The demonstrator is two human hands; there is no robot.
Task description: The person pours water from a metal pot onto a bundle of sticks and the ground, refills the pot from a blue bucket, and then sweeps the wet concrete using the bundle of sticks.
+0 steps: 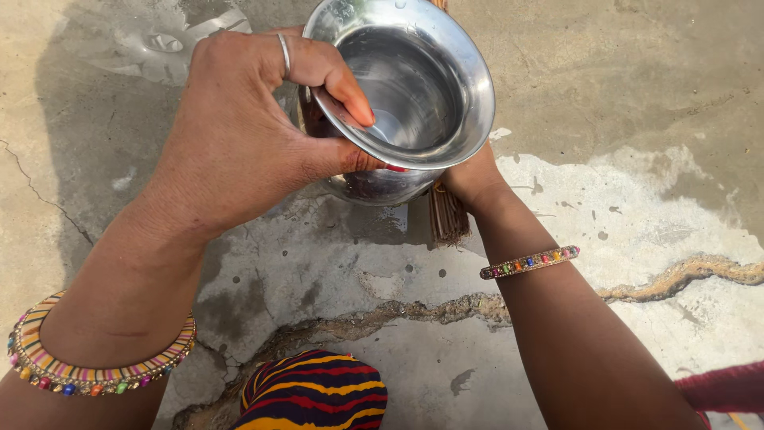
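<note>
At the top centre of the frame the left hand [239, 127] pinches the rim of the steel pot [414, 87], thumb inside to steady it, while the right hand [469, 179] closes underneath to bear its weight above the cracked floor [621, 207], a brown bundle [448, 215] behind.

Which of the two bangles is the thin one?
The bangle on the right wrist: one slim row of coloured beads. The left wrist's bangle is broad and striped.

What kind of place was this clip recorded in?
Probably an outdoor yard or washing spot at a home. The ground is cracked, partly wet concrete in hard sunlight, and the left hand and right hand hold a steel pot over it, beside a bundle of broom bristles.
</note>
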